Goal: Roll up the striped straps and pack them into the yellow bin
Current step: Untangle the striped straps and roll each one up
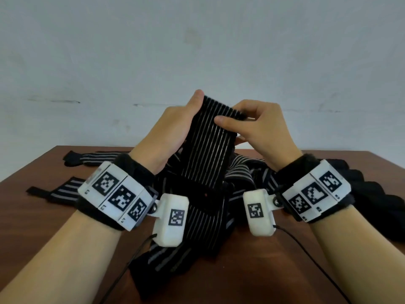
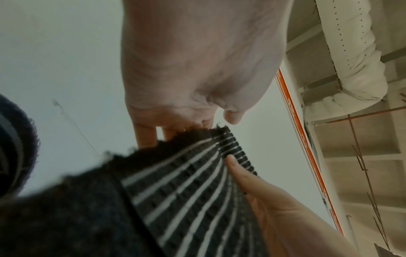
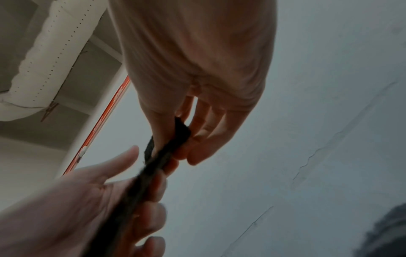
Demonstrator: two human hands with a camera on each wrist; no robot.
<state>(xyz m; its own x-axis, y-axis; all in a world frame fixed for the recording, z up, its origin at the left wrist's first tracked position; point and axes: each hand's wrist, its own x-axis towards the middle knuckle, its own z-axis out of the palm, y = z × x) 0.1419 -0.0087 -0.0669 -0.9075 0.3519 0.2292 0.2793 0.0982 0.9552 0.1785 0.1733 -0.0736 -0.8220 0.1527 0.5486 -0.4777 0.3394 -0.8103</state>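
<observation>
Both hands hold one striped strap (image 1: 210,139) upright above the brown table (image 1: 285,260), its top edge at 12 o'clock. The left hand (image 1: 175,126) grips the strap's 9 o'clock edge, thumb up along it. The right hand (image 1: 256,123) pinches the top corner at 3 o'clock. The strap's lower end trails toward 6 o'clock onto a heap of loose straps (image 1: 247,172)
</observation>
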